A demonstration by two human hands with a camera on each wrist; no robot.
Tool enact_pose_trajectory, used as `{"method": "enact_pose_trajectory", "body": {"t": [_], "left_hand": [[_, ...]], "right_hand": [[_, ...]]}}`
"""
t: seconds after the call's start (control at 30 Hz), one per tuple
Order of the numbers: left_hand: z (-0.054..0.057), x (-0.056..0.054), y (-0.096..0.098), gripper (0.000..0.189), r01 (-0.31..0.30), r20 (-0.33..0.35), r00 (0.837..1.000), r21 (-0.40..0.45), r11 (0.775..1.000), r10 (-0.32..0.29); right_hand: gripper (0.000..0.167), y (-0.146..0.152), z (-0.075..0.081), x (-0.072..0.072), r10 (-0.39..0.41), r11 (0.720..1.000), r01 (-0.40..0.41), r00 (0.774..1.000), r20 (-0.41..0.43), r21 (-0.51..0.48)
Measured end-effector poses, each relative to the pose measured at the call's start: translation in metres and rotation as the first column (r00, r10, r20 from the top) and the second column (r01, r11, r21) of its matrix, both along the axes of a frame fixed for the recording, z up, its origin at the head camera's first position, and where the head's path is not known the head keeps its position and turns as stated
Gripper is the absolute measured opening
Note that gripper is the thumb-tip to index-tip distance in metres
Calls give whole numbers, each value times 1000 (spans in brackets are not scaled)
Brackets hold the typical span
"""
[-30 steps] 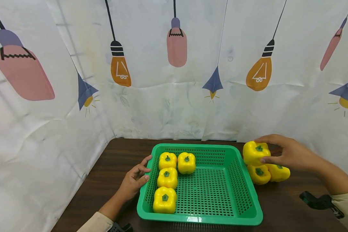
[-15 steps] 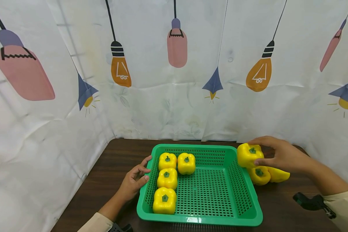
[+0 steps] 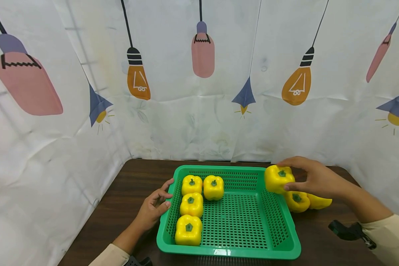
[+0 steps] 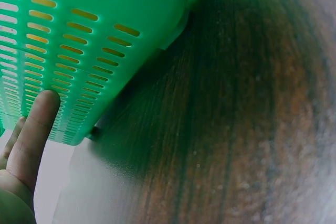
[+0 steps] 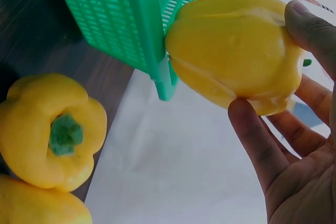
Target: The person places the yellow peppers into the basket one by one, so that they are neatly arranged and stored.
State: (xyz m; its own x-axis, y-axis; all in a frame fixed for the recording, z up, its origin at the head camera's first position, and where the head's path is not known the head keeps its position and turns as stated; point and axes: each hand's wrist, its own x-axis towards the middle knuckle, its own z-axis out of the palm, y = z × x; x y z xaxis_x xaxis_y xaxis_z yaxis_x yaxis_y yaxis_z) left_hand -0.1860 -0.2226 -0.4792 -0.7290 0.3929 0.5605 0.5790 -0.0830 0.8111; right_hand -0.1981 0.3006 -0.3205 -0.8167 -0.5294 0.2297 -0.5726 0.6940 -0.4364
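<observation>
My right hand (image 3: 314, 179) grips a yellow bell pepper (image 3: 275, 180) between thumb and fingers, over the back right corner of a green plastic basket (image 3: 229, 252). In the right wrist view, this bell pepper (image 5: 236, 51) lies sideways beside the basket's rim (image 5: 144, 24). My left hand (image 3: 154, 207) rests with loose, slightly spread fingers against the basket's left side. One straight finger (image 4: 37, 135) shows by the slotted outer wall in the left wrist view. Several yellow bell peppers stand in the basket's left part, among them one at the front (image 3: 188, 231).
Two more yellow peppers lie on the dark wooden table (image 3: 136, 181) right of the basket: one stem up (image 3: 297, 202), the other on its side (image 3: 319, 202), partly behind the hand. A white curtain (image 3: 176, 122) printed with lamps hangs behind and to the left.
My right hand has carried its bell pepper leftward, from over the peppers on the table to the basket's back right corner. The left hand and basket look unmoved.
</observation>
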Motion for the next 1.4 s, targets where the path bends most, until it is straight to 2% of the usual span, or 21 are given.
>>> {"method": "enact_pose_trajectory", "body": {"t": [0.37, 0.7, 0.97, 1.2, 1.4], "left_hand": [[-1, 1, -1, 21, 9, 26, 1000, 11, 1000, -10], [0, 0, 0, 20, 12, 6, 1000, 7, 1000, -12], [1, 2, 1, 21, 7, -15, 1000, 5, 1000, -7], [0, 1, 1, 20, -10, 13, 1000, 5, 1000, 10], [1, 2, 1, 23, -5, -21, 1000, 4, 1000, 5]], "right_hand": [[59, -16, -6, -3, 65, 995, -59, 995, 80, -75], [63, -32, -7, -4, 119, 989, -101, 978, 174, -104], [63, -42, -12, -7, 135, 987, -115, 972, 194, -108], [63, -54, -15, -8, 150, 986, -132, 967, 206, -100], [62, -65, -15, -9, 171, 984, -157, 963, 209, -83]]}}
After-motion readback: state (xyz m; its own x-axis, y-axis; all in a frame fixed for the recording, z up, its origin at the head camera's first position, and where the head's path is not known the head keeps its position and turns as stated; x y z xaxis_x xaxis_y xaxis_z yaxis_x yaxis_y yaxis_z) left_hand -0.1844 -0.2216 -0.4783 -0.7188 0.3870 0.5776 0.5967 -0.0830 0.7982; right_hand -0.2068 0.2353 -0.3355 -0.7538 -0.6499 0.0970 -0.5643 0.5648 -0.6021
